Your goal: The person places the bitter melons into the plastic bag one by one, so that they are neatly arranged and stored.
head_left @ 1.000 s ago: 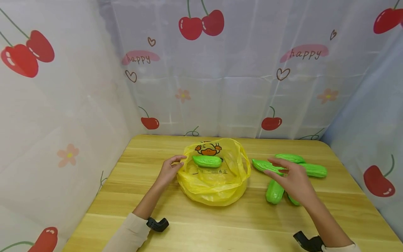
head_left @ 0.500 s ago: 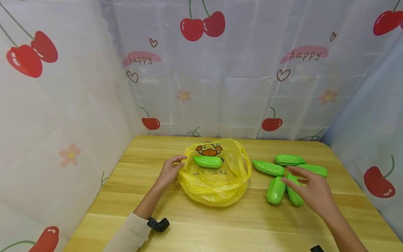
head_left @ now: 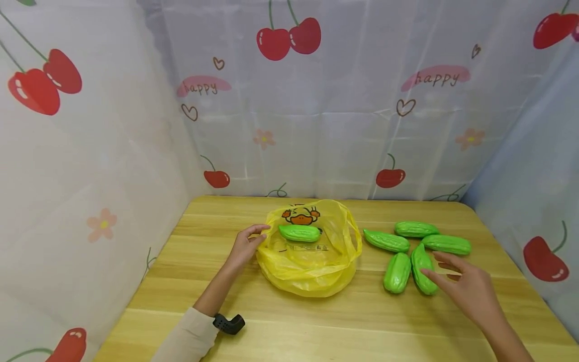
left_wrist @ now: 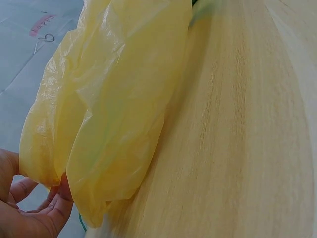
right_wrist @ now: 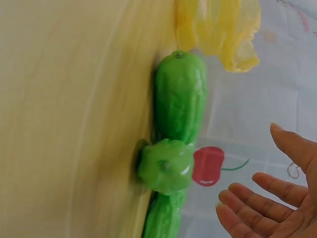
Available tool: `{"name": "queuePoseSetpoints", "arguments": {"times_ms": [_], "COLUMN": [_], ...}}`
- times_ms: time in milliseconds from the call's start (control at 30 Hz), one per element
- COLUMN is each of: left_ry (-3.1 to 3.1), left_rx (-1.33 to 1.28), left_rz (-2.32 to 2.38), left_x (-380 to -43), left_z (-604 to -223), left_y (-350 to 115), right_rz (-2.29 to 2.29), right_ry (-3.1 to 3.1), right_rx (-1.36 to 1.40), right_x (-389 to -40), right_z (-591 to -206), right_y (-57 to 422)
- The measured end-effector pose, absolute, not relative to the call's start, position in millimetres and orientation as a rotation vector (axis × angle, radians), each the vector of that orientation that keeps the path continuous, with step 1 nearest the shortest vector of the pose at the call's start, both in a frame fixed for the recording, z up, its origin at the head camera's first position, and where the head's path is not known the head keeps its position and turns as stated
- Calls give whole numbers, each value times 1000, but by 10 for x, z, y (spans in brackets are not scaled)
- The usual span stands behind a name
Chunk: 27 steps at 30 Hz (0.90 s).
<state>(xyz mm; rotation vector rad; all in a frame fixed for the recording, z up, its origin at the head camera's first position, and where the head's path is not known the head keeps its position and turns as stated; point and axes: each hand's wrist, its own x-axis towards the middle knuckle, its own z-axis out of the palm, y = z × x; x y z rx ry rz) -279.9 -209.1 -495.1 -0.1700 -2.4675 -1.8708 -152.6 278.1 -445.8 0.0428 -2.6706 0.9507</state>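
Note:
A yellow plastic bag (head_left: 307, 279) stands open on the table, with a cartoon duck face printed on it. Inside lies one green bitter melon (head_left: 299, 233). At the bag's left rim, my left hand (head_left: 246, 245) pinches the plastic between thumb and fingers, as the left wrist view shows too. My right hand (head_left: 468, 286) hovers beside the nearest upright-lying bitter melon (head_left: 423, 271), fingers spread and holding nothing. In the right wrist view, the right hand (right_wrist: 277, 198) is apart from the bitter melons (right_wrist: 181, 94). Another bitter melon (head_left: 397, 274) lies just left of that one.
Three more bitter melons lie behind: one on the left (head_left: 386, 241), one at the back (head_left: 416, 229) and one on the right (head_left: 448, 245). The wooden table (head_left: 289, 332) is bordered by cherry-printed curtains (head_left: 316, 151). A black wrist device (head_left: 229, 324) sits on the left forearm.
My right hand has moved right and toward the front, from over the bitter melons to beside the near right one. The left hand stays at the bag's rim.

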Motion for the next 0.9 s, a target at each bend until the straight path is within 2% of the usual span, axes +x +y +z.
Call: {"name": "queuePoseSetpoints", "arguments": {"times_ms": [767,900], "left_ry": [-2461,-2493], "left_rx": [-192,-198], "left_rz": [-1880,-1875], "left_x": [-2806,-2749], "left_z": [-4957,-4849], "left_y": [-2104,-2089], "right_rz": [913,929], "right_ry": [-2892,-2886], "right_rx": [-22,-17], "right_x": [-1666,-1677], "right_z": [-4769,-4801], "right_y": [3027,3027]}}
